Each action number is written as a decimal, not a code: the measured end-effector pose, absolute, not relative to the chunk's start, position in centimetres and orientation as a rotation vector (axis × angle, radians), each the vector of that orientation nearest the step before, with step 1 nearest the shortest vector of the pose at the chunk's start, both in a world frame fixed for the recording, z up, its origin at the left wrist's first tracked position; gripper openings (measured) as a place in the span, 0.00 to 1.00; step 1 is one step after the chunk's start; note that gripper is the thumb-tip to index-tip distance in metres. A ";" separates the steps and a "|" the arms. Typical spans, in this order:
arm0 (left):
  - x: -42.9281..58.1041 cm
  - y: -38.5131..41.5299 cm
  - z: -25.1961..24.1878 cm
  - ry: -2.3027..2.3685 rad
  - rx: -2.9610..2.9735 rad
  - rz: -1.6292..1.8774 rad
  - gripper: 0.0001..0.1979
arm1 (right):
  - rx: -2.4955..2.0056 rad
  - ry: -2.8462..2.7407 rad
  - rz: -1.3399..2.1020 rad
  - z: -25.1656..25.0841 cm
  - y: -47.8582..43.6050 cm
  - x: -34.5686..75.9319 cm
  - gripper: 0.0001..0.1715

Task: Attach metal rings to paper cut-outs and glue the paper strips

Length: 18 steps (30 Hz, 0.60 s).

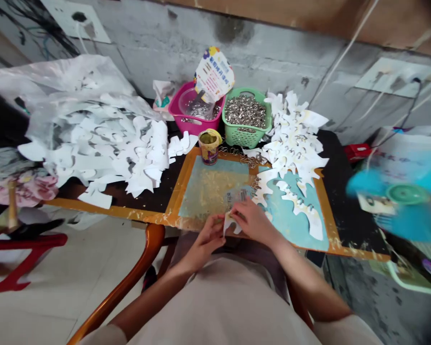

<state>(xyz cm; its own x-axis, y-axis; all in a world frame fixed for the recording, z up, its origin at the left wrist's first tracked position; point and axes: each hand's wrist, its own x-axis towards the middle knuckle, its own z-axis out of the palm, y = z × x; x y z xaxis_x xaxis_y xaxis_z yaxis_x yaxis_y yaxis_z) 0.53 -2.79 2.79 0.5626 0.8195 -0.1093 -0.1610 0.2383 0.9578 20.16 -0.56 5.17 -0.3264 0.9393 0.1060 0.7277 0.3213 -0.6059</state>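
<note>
Close to my body, at the table's front edge, a small white cut-out piece is held between both hands. My left hand is closed on its left side, with thumb and fingers pinched together. From the right, my right hand pinches the top of the same piece; its fingertips hide part of it. Just beyond the hands lie white cut-outs with metal rings on them, on a pale blue mat. Loose metal rings are scattered near a glue-smeared cup.
A large heap of white cut-outs spills from a plastic bag at left. At the back stand a pink basket and a green basket holding many metal rings. More ringed cut-outs are piled right. A blurred blue fan is far right.
</note>
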 end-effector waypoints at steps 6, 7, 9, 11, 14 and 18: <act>-2.4 -2.6 -0.9 1.494 2.072 0.877 0.18 | -1.361 -2.387 0.460 1.9 1.5 15.2 0.07; -2.6 -2.2 -1.0 1.545 2.177 0.903 0.17 | -1.372 -2.416 0.437 1.9 1.6 14.9 0.08; -3.0 -1.2 -1.0 1.615 2.285 0.958 0.19 | -1.383 -2.471 0.433 1.9 1.8 14.8 0.08; -3.5 0.0 -0.8 1.544 2.334 0.942 0.20 | -1.382 -2.490 0.467 1.9 1.9 14.9 0.08; -4.2 1.6 -0.5 1.285 2.339 0.772 0.16 | -1.371 -2.466 0.509 1.7 1.9 15.0 0.09; -4.5 2.8 -0.6 1.288 2.176 0.675 0.16 | -1.347 -2.486 0.415 1.3 1.1 14.6 0.08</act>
<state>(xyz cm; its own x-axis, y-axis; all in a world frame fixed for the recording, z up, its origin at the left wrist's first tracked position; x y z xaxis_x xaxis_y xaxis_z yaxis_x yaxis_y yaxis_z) -4.49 2.82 -0.55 0.4242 0.8924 0.1538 0.6343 -0.4139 0.6530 14.55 1.07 1.26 -0.5248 0.8442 0.1093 0.7628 0.5234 -0.3797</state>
